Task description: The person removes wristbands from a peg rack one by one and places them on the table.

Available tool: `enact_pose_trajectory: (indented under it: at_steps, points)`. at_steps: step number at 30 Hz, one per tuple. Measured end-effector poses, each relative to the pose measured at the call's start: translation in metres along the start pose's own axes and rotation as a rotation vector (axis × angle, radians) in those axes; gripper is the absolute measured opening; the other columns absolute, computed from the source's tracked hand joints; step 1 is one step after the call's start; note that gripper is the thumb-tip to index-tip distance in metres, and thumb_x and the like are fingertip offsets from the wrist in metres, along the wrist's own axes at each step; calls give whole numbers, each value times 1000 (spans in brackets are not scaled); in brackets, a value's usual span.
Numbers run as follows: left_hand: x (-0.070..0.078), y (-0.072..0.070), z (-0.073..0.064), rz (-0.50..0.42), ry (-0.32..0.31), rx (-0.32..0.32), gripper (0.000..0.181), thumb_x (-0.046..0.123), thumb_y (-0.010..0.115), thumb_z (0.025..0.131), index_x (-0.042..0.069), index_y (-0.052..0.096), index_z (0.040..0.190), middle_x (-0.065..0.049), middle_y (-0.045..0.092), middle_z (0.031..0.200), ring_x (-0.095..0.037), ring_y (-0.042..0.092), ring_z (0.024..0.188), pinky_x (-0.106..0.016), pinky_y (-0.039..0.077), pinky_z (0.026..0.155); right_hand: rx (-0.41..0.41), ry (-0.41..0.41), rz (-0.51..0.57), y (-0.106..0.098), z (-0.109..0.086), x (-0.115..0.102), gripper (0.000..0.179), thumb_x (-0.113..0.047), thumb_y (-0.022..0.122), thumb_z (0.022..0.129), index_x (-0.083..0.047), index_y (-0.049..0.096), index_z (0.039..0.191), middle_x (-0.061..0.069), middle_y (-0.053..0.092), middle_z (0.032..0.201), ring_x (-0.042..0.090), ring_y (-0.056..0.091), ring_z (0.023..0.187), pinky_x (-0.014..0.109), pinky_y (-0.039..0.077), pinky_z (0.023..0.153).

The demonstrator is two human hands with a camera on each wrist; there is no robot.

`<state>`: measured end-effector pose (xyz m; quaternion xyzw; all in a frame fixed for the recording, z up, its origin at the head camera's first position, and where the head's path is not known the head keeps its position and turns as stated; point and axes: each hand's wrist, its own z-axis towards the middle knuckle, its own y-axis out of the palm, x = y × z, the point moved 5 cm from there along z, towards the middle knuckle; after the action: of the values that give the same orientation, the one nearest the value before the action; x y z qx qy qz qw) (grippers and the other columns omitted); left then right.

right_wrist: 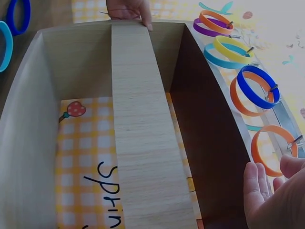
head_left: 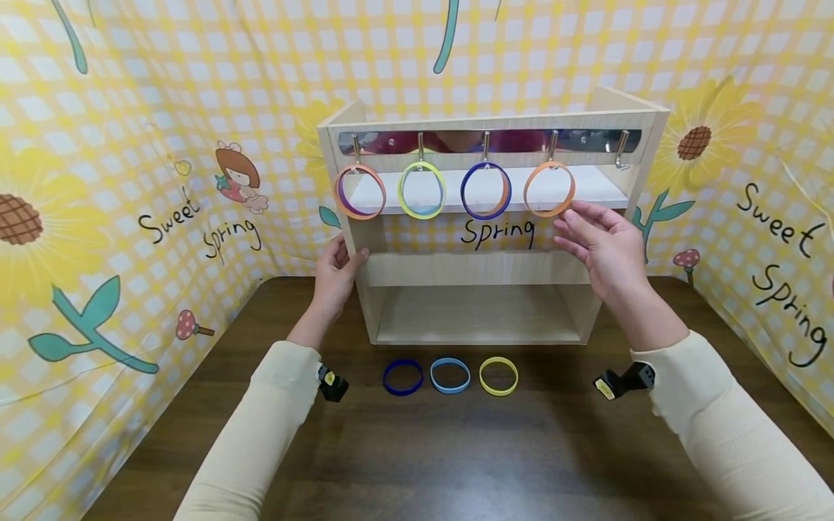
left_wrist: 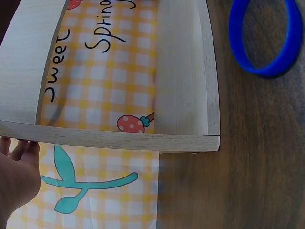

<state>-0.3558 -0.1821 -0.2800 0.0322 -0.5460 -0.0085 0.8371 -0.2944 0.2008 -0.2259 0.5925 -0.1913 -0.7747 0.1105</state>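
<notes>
My left hand point(head_left: 335, 275) grips the left side panel of a pale wooden shelf point(head_left: 482, 269), its thumb at the front edge. On the shelf's metal hook rail point(head_left: 449, 142) hang silicone wristbands: an orange one over purple point(head_left: 360, 191), a yellow one over light blue point(head_left: 421, 189), and a dark blue one over orange point(head_left: 486, 190). A single orange wristband point(head_left: 549, 189) is on the hook farther right. Beside its lower right edge is my right hand point(head_left: 606, 242), fingers loosely extended. In the right wrist view, the thumb overlaps that orange wristband point(right_wrist: 259, 160).
The rightmost hook point(head_left: 622, 150) carries no band. In front of the shelf, a dark blue band point(head_left: 384, 382), a light blue band point(head_left: 450, 391) and a yellow band point(head_left: 499, 394) lie in a row on the brown wooden table point(head_left: 443, 463). Yellow checked cloth point(head_left: 150, 94) surrounds the table.
</notes>
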Motion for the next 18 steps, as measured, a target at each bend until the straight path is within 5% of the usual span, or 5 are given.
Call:
enact_pose_trajectory:
  at_steps: [11,18]
  points:
    - [-1,0,0,-7,3,-6,50,-5,57,93,-6,42,141,-28,51,134,-28,55,116,-30,47,91,26,34,-38,7,5,-2,47,-16,75,83,-1,58,124,9,65,114,17,69,91,29,55,76]
    - [0,0,0,-14,9,-8,49,-5,56,93,-7,42,140,-29,50,135,-44,45,125,-29,47,92,28,35,-33,9,7,-1,46,-15,74,84,0,58,125,9,64,112,17,68,90,29,56,75]
